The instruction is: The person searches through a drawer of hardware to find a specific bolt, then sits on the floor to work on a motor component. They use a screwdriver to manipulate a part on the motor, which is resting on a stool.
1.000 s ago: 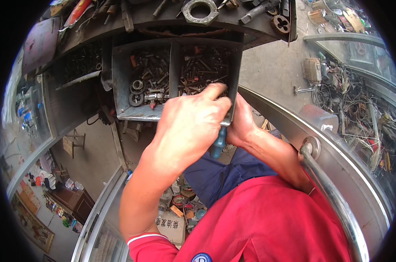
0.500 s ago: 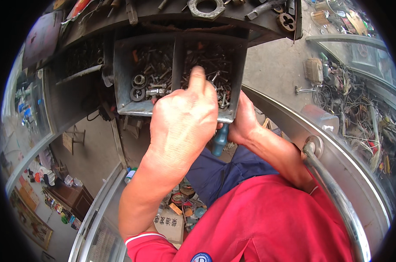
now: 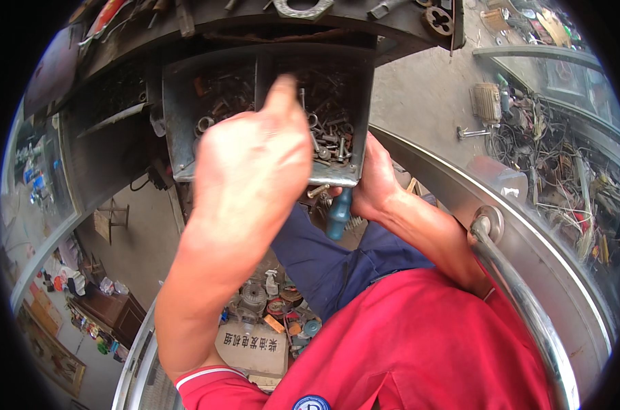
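A metal drawer (image 3: 175, 154) with two compartments is pulled out beneath the bench, full of loose bolts, nuts and washers. My left hand (image 3: 255, 160) is over it, slightly blurred. Its index finger is stretched into the right compartment, above the bolts (image 3: 334, 140); the other fingers are bent and mostly hidden. At the drawer's front right corner, my right hand (image 3: 378, 181) is closed around a tool with a blue handle (image 3: 338, 215), whose working end is hidden. A small bolt (image 3: 318, 191) sticks out by its fingertip, just below the front edge.
Above the drawer, the bench (image 3: 217, 24) carries a large hex nut (image 3: 303, 5) and a round threading die (image 3: 439, 21). A metal door panel with a curved handle (image 3: 521, 294) stands close on my right. Wires and scrap (image 3: 528, 147) lie on the floor beyond it.
My left hand has moved left, its index finger reaching farther into the drawer. The small bolt now shows beside my right fingertip. The whole view has shifted slightly.
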The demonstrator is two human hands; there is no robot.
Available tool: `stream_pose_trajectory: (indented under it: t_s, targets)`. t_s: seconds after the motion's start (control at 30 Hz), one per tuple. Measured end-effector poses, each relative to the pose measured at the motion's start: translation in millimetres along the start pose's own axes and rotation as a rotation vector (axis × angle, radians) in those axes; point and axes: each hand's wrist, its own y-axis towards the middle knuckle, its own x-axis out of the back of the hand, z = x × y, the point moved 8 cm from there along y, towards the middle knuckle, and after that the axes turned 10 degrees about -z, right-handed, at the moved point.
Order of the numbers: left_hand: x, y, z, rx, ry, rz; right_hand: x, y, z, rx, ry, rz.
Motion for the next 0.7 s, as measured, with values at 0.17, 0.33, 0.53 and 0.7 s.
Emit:
stream_pose_trajectory:
  t_s: [0.17, 0.33, 0.53, 0.7]
  targets:
    - [22, -14, 20, 0.221, -0.311, 0.076, -1, -1, -1, -0.020, 0.005, 0.012]
    - [14, -18, 18, 0.224, -0.391, 0.128, -3, -3, 1, -0.016, 0.001, 0.009]
    - [-17, -7, -15, -0.011, -0.516, 0.240, 0, 1, -2, -0.010, 0.002, 0.024]
    - [-31, 2, -28, -0.166, -0.344, 0.326, 2, 7, -2, 0.009, 0.005, 0.048]
